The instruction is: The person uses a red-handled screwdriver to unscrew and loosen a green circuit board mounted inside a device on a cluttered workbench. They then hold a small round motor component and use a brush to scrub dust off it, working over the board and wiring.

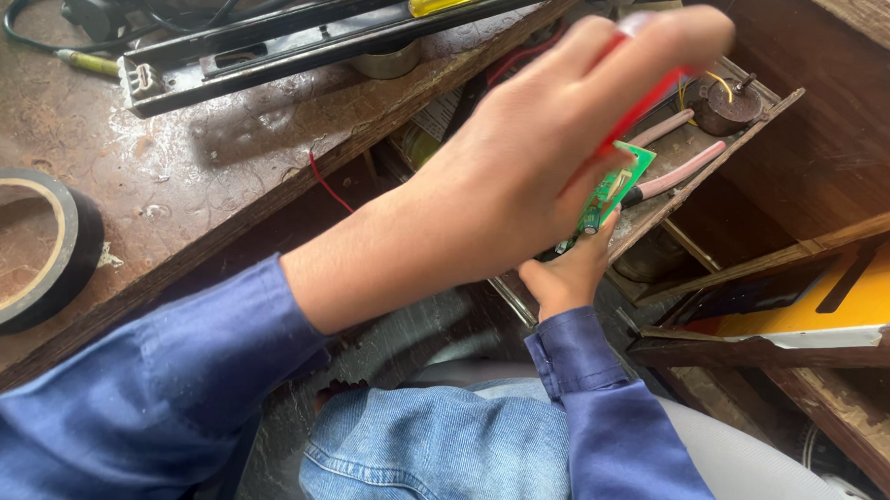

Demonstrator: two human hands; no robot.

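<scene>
Your left hand (550,158) was closed around a red-handled tool (647,105), held just above the small green circuit board (611,190). Your right hand (564,275) gripped that board from below, thumb up against it. Behind the board, pink-handled pliers (673,153) lay in the open wooden drawer (756,121)

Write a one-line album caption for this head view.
Left hand grips a red tool over a green circuit board held by the right hand.
</scene>
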